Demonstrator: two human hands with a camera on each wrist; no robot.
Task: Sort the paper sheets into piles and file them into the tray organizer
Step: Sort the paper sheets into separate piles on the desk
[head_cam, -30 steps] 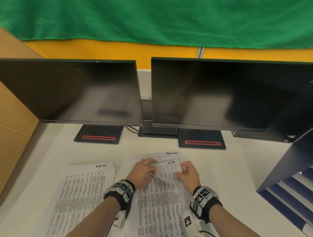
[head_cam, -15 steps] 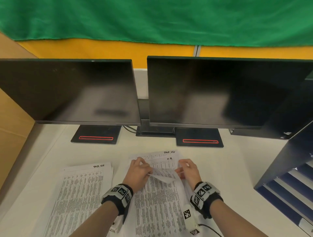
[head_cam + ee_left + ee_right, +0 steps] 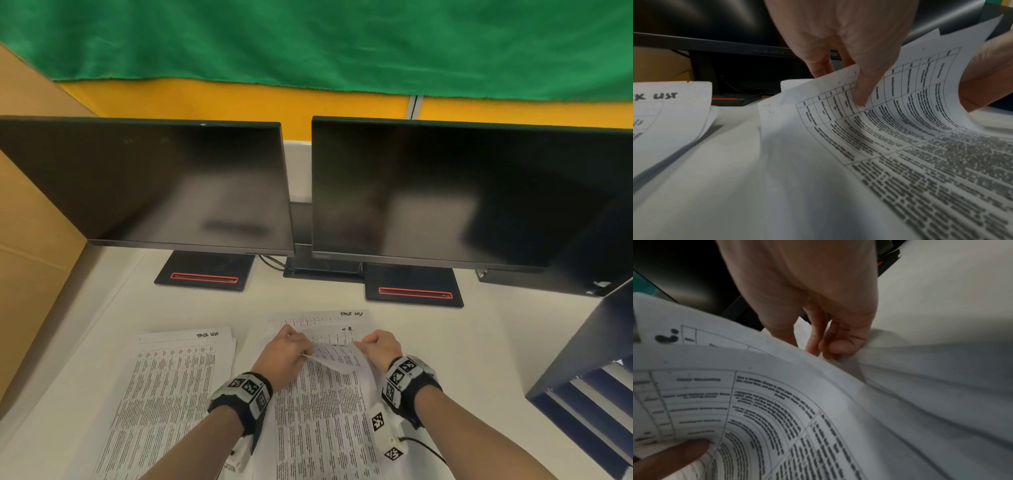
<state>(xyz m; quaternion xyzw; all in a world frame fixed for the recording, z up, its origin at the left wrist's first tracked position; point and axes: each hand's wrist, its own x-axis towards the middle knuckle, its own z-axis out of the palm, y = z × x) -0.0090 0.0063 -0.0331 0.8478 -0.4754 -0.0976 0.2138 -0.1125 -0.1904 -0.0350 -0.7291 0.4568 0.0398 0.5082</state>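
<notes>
A stack of printed sheets (image 3: 322, 421) lies on the white desk in front of me. Its top sheet (image 3: 337, 359) is curled up at the far edge. My left hand (image 3: 291, 349) pinches that edge at the left, thumb on the print (image 3: 861, 95). My right hand (image 3: 380, 344) pinches the sheet's edge at the right, fingers curled under the paper (image 3: 838, 345). A second pile (image 3: 171, 387), headed "TASK LIST", lies flat to the left. The dark blue tray organizer (image 3: 589, 387) stands at the right edge with several shelves.
Two dark monitors (image 3: 144, 185) (image 3: 462, 195) on black bases stand across the back of the desk. A cardboard panel (image 3: 30, 222) walls the left side. Bare desk (image 3: 479, 359) lies between the stack and the organizer.
Both hands have stayed at the far edge of the middle stack. The top sheet's far edge has been lifted and curled back a little more toward me.
</notes>
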